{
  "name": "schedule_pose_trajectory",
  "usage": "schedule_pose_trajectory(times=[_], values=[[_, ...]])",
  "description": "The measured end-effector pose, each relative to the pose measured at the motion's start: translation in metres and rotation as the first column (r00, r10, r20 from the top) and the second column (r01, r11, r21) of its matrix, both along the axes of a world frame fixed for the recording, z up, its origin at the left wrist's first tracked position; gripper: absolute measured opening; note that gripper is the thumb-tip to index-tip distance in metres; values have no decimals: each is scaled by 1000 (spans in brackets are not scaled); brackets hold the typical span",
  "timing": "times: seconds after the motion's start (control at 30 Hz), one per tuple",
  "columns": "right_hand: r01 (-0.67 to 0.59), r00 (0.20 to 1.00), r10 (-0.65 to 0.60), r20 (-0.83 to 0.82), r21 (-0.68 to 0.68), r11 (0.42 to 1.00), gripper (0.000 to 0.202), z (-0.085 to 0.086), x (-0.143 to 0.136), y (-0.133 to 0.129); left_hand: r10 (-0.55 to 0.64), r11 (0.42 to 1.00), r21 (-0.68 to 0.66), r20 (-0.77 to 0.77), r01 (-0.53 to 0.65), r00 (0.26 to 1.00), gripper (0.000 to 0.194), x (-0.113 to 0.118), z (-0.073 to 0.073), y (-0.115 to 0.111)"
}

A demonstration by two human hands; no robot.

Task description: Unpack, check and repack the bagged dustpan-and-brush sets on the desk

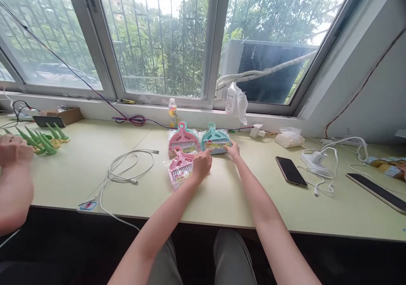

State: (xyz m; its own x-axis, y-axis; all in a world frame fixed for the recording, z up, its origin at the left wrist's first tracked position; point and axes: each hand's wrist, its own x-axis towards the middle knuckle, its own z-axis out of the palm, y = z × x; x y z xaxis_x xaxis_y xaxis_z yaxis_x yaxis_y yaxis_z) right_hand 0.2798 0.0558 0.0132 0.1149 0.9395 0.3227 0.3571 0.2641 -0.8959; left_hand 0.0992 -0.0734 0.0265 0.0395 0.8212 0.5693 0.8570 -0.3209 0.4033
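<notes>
A teal toy dustpan-and-brush set (pixel 216 138) in clear wrapping lies on the desk, its handle toward the window. My right hand (pixel 233 150) grips its lower right corner, fingers closed at the edge. At the lower left corner of the same set, my left hand (pixel 202 166) is curled closed, fingertips against the edge. Beside it on the left lies a pink dustpan-and-brush set (pixel 181 139), apparently stacked on a teal one. A nearer pink dustpan set (pixel 180 166) overlaps its lower part and is partly hidden behind my left hand.
Behind the sets stands a yellow-labelled bottle (pixel 172 113). A coiled white cable (pixel 122 171) lies left; a phone (pixel 291 171), tissue pack (pixel 289 138) and white charger (pixel 317 160) lie right. Another person's hand (pixel 14 154) is near green spiky pieces (pixel 44 139).
</notes>
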Motion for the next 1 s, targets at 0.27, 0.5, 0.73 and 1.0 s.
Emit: schedule_pose_trajectory(times=[0.27,0.5,0.73,1.0], values=[[271,770,-462,440,430,861,41,-2,-57,-41,6,1000,-9,9,-6,1000,28,-2,-2,5],[-96,722,91,686,-31,995,39,-8,-96,-110,71,993,90,123,-82,990,24,-19,-2,10],[-413,805,497,324,-296,862,56,4,-81,-100,118,975,139,340,-174,933,26,-42,-3,16],[-718,673,732,-100,-324,616,42,1,-74,-96,61,961,229,362,-152,930,20,-41,0,20]])
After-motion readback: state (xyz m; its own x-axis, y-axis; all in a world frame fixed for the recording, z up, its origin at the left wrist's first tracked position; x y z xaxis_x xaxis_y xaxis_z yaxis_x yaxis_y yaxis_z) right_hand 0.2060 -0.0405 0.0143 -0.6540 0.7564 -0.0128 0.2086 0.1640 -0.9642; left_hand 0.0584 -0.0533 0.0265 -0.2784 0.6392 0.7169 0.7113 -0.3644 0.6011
